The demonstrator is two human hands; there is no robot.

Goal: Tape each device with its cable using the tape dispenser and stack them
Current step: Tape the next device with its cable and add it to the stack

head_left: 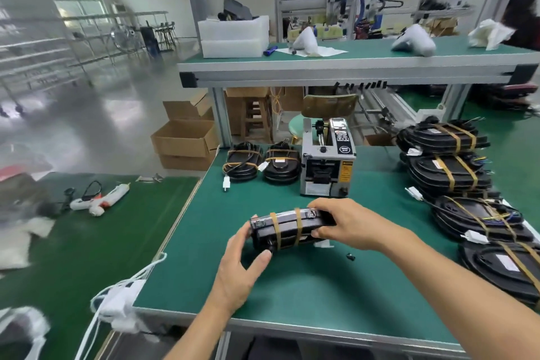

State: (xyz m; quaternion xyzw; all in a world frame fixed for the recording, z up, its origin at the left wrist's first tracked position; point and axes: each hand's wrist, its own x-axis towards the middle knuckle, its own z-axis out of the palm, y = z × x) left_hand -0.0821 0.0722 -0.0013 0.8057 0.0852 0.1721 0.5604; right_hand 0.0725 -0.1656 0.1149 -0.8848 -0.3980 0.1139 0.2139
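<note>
From the head camera, the person holds a black device [287, 229], banded twice with tan tape, just above the green table [306, 286], in front of the tape dispenser [327, 161]. The right hand [347, 223] curls around its right end; the left hand [242, 269] cups its left end, fingers loosely spread.

Both hands on a black device [287, 229] tilted up on edge over the green bench [321, 286], two tan tape bands round it: left hand [242, 266] at its left end, right hand [347, 223] gripping the right end. Tape dispenser [327, 158] just behind. Taped units stacked far right [450, 161] (two more [261, 162] left of the dispenser).
</note>
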